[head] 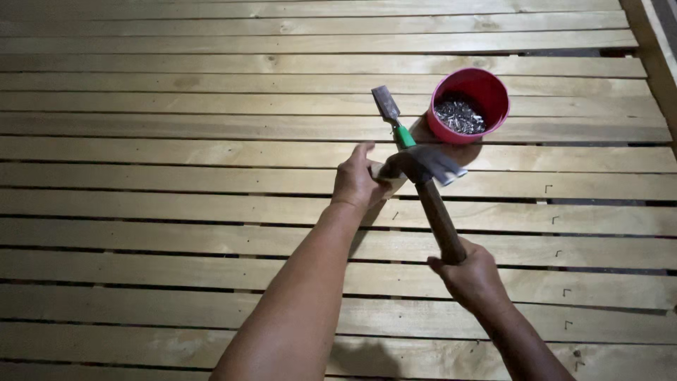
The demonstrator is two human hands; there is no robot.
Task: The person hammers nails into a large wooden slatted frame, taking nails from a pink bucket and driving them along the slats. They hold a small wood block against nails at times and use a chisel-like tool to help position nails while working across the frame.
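Note:
My right hand [474, 276] grips the lower end of a hammer's brown wooden handle [438, 219]. The grey steel hammer head [425, 163] hangs just over a pale wooden slat [211, 185]. My left hand [356, 181] rests on that slat right beside the hammer head, fingers pinched together. The head hides whatever sits between the fingertips. A chisel [392, 117] with a green collar and a dark blade lies just beyond the hammer head. Next to it stands a red plastic cup [471, 106] holding several small metal nails.
Long pale wooden slats [176, 120] run left to right across the whole view, with narrow dark gaps between them. Small staple-like marks [557, 220] dot the slats at the right. A wooden frame edge [659, 49] runs along the far right.

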